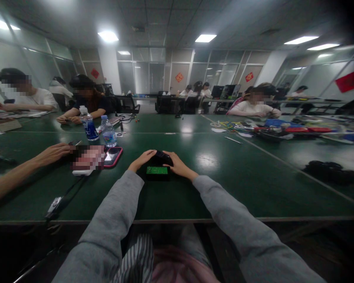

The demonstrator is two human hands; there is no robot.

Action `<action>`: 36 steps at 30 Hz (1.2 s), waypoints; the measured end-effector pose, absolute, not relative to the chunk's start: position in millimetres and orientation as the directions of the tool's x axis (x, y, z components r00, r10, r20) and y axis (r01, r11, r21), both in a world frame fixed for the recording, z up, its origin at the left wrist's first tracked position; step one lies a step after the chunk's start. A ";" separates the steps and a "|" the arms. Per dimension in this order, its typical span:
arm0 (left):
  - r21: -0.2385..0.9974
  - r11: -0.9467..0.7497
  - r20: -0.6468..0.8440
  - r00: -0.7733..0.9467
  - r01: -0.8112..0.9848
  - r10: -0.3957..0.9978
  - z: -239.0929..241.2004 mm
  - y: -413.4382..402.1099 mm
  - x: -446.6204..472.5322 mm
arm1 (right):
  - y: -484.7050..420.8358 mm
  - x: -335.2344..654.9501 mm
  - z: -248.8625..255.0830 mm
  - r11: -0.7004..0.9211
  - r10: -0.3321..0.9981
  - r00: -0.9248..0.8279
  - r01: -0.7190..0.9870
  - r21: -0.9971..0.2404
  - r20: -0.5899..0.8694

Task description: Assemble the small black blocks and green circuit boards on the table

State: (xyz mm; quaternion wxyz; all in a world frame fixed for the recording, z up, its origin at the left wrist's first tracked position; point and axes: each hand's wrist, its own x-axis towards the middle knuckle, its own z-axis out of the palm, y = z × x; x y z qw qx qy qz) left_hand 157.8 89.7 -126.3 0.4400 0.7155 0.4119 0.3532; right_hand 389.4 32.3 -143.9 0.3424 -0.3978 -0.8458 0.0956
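Note:
My left hand [144, 160] and my right hand [178, 164] hold a dark, black casing part [164, 157] between them, one at each end. The left fingers curl over its left end, and those of the right hand wrap its right side. Just in front of it, on my side, a green circuit board [157, 170] lies face up in a black housing [158, 179] on the dark green table [171, 200]. My right fingertips are close to the board's right edge; whether they touch it I cannot tell. Small details of the casing part are too dark to make out.
To the left are a pink-rimmed phone [113, 157], two water bottles [90, 125] and a black cable [72, 186]. Another person's arm [32, 169] reaches in there. Tangled wires and tools [271, 127] lie at the far right, with a pen-like rod [233, 140] nearer.

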 end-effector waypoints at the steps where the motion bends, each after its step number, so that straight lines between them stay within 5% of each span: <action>1: 0.914 -0.283 0.149 0.408 0.290 0.901 -125.0 89.2 158.8 | 32.1 390.5 -145.0 0.670 0.733 -0.429 0.594 -0.447 0.528; 15: 0.758 -0.402 0.368 0.172 0.514 0.914 -134.5 96.7 157.2 | 25.2 393.7 -138.0 0.610 0.792 -0.389 0.480 -0.630 0.471; 25: 0.804 -0.413 0.309 0.292 0.428 0.905 -140.6 100.6 162.2 | 42.6 373.0 -143.5 0.365 0.811 -0.147 0.883 -0.294 0.566; 36: 0.769 -0.464 0.299 0.393 0.440 0.869 -144.0 101.1 163.5 | 37.0 360.3 -136.4 0.195 0.902 -0.125 0.972 -0.130 0.414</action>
